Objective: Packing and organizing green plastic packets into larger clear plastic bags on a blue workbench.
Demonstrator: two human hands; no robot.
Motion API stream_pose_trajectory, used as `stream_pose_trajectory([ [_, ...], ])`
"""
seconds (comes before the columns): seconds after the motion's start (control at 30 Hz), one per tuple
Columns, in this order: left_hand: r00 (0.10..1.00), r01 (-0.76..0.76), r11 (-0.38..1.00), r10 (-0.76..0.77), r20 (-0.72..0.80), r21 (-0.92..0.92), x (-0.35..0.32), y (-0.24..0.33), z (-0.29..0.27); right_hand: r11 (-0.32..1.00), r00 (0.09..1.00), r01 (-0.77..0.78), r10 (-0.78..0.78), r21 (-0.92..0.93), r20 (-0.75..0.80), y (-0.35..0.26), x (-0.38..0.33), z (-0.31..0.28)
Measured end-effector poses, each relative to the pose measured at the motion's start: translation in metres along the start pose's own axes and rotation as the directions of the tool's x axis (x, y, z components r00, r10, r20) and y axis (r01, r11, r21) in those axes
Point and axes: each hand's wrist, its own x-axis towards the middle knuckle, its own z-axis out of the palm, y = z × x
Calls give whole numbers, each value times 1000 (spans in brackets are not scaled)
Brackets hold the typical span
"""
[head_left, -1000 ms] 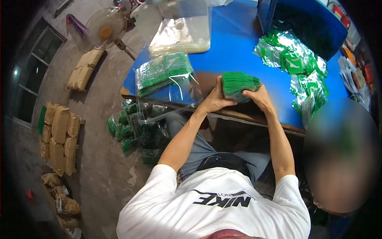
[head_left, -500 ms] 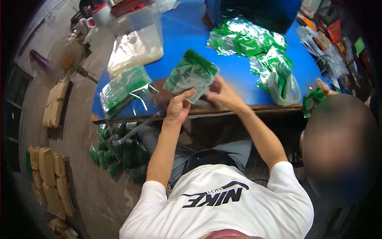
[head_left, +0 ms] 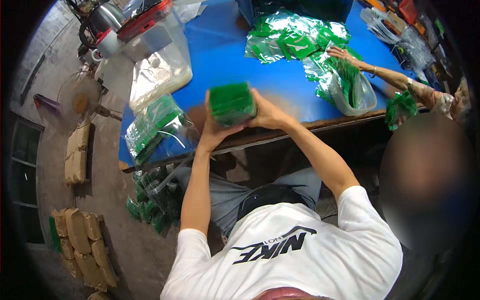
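Observation:
Between both my hands is a thick stack of green packets point(head_left: 231, 104), held above the front edge of the blue table point(head_left: 215, 45). My left hand point(head_left: 214, 131) is closed on its left side and underside. On the right side of the stack, my right hand point(head_left: 266, 112) grips it with the fingers partly hidden. A clear plastic bag with green packets point(head_left: 156, 125) lies at the table's left front corner. Farther back is a shiny heap of flat green packets point(head_left: 292, 40). More green packets stand in a translucent tub point(head_left: 367, 105) to the right.
A co-worker's hand point(head_left: 345, 57) touches the packets at the tub. Clear plastic bin point(head_left: 165, 75), mug point(head_left: 107, 44) and metal kettle point(head_left: 104, 21) are at the back left. A fan point(head_left: 80, 100) and brown-paper bundles point(head_left: 87, 245) are on the left. Filled green bags point(head_left: 150, 207) lie under the table.
The packets in my left hand have been turned and now show as a thick block. My right hand has closed on them too. The co-worker's arm has reached over to the tub.

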Motion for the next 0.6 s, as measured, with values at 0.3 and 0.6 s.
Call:
stream_pose_trajectory([
  [0.3,967,20,934,-108,230,358,13,-7,-1,995,999,35,-34,-92,19,6,-7,0],
  [0.6,962,248,805,-272,37,-539,-53,-10,-16,803,892,-451,385,390,238,-53,-27,3],
])
